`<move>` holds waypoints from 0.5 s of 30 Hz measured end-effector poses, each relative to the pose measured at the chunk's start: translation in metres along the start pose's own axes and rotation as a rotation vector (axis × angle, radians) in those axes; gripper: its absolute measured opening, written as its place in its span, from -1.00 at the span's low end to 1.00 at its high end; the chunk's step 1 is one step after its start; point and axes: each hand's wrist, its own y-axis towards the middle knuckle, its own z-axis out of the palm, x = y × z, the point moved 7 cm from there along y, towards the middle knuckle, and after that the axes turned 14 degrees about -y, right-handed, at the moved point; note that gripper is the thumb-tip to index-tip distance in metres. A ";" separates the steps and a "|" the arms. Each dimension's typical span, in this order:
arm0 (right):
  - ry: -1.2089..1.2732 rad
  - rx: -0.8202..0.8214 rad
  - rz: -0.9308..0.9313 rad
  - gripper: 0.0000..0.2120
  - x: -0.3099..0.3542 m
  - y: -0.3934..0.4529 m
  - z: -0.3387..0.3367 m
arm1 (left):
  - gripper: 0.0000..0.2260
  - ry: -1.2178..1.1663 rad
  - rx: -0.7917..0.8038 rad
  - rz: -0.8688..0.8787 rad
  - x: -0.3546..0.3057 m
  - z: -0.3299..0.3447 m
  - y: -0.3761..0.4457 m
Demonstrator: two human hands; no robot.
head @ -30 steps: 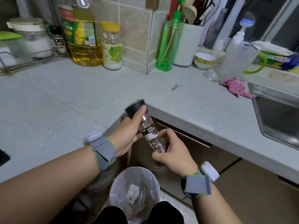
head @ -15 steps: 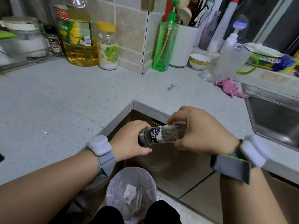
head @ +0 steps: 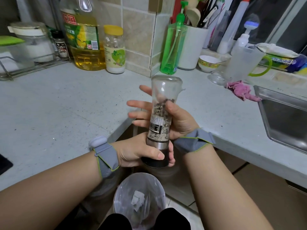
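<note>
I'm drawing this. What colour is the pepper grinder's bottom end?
The grinder's end is black, seen best in head view.

Dim, cool indoor light, soft shadows under the counter edge, mild glare on the sink, wide-angle bending at edges, slight softness.
</note>
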 end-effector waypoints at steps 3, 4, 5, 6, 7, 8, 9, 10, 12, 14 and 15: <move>0.002 0.073 0.010 -0.12 -0.003 0.001 0.007 | -0.76 -0.011 0.028 -0.013 0.001 0.002 -0.001; -0.018 0.052 0.006 -0.17 -0.003 0.001 0.005 | -0.77 -0.008 0.009 -0.008 0.000 0.001 -0.001; -0.029 0.028 -0.006 -0.23 -0.003 0.000 0.003 | -0.77 -0.011 -0.023 -0.003 0.000 0.000 -0.001; -0.030 0.000 -0.021 -0.28 -0.003 0.001 0.001 | -0.77 -0.017 -0.065 0.001 0.000 -0.003 -0.001; -0.029 -0.031 -0.035 -0.33 -0.003 0.001 -0.001 | -0.77 -0.017 -0.108 0.007 0.000 -0.006 0.000; -0.027 -0.063 -0.047 -0.37 -0.003 0.001 -0.003 | -0.77 -0.002 -0.148 0.014 0.000 -0.010 0.000; -0.029 -0.094 -0.054 -0.41 -0.003 0.001 -0.005 | -0.77 0.026 -0.181 0.025 -0.001 -0.012 0.000; -0.029 -0.124 -0.057 -0.44 -0.004 0.000 -0.007 | -0.77 0.055 -0.202 0.034 -0.001 -0.015 0.000; -0.040 -0.172 -0.064 -0.54 -0.003 -0.003 -0.008 | -0.77 0.111 -0.217 0.050 -0.003 -0.016 0.000; -0.049 -0.211 -0.068 -0.61 -0.003 -0.007 -0.008 | -0.74 0.152 -0.230 0.062 -0.004 -0.015 0.000; -0.058 -0.234 -0.068 -0.62 -0.004 -0.008 -0.010 | -0.73 0.176 -0.239 0.071 -0.003 -0.016 0.001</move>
